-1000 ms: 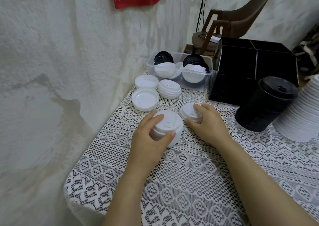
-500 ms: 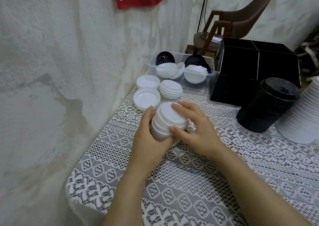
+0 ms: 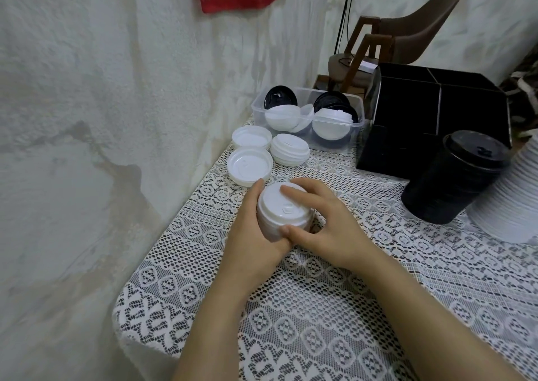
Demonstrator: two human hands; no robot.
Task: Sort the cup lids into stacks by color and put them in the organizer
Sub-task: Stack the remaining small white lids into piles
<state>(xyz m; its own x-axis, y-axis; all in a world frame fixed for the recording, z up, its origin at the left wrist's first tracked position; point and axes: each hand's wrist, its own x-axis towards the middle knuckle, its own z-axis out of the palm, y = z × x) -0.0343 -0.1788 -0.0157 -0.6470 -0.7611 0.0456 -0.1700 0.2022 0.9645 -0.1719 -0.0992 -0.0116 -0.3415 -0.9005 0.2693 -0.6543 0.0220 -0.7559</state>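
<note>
My left hand (image 3: 253,235) was wrapped around the side of a stack of white lids (image 3: 283,209), thumb up along its far edge, while my right hand (image 3: 326,229) gripped the same stack from the other side, fingers (image 3: 294,193) curled over the top lid and thumb pressed low against its near face. The stack leaned a little toward me; my palms hid its base, so I could not tell whether it sat on the lace tablecloth (image 3: 320,308) or was slightly lifted. Just beyond my left fingertips lay an upturned white lid (image 3: 249,165), a second upturned lid (image 3: 252,137) behind it, and a short pile of white lids (image 3: 290,149) beside both. Behind those stood the clear tub (image 3: 259,115), holding loose white lids (image 3: 283,117) and black lids (image 3: 281,97) mixed together. To its right stood the black organizer (image 3: 431,118). In front of the organizer, a tall black lid stack (image 3: 454,177) leaned beside a tall white lid stack (image 3: 512,200) at the right edge.
</note>
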